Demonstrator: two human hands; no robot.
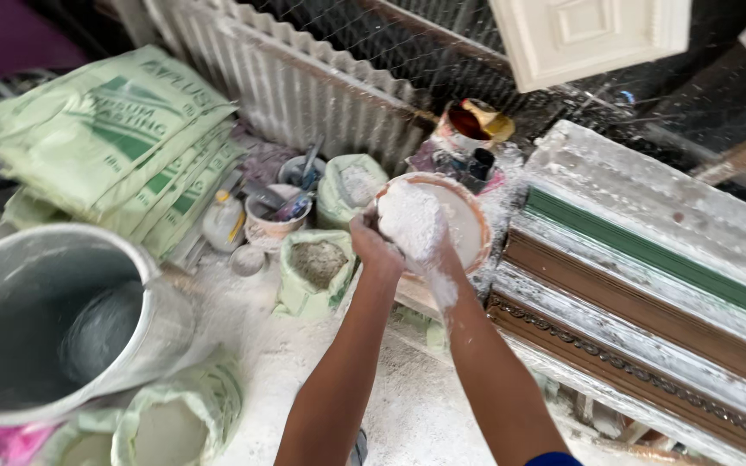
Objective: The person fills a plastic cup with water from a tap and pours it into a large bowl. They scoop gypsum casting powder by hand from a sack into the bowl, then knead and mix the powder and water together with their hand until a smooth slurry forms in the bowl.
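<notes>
A: What is the biggest thing near you?

B: On your left stands a large grey bucket, open at the top, with a pink band at its bottom edge. Behind it lies a stack of pale green sacks with dark green print, flat on each other. On your right lie long moulded strips, white, green and brown, dusty with powder.

A: And the smaller packages?

B: Two open green bags with powder stand near the middle: one with grey powder, just left of your hands, one with white powder behind it. Another open bag is at the bottom left, under the bucket.

A: Where is the bowl?

B: The round bowl, white inside with a brownish rim, is straight ahead of you, tilted so its inside faces you. Both your hands are at it. Your left hand is closed on its left rim. Your right hand, covered with white powder, is cupped inside the bowl; I cannot tell how much powder it holds.

A: Which hand is nearer to the powder?

B: The right one, it is already in it.
</notes>
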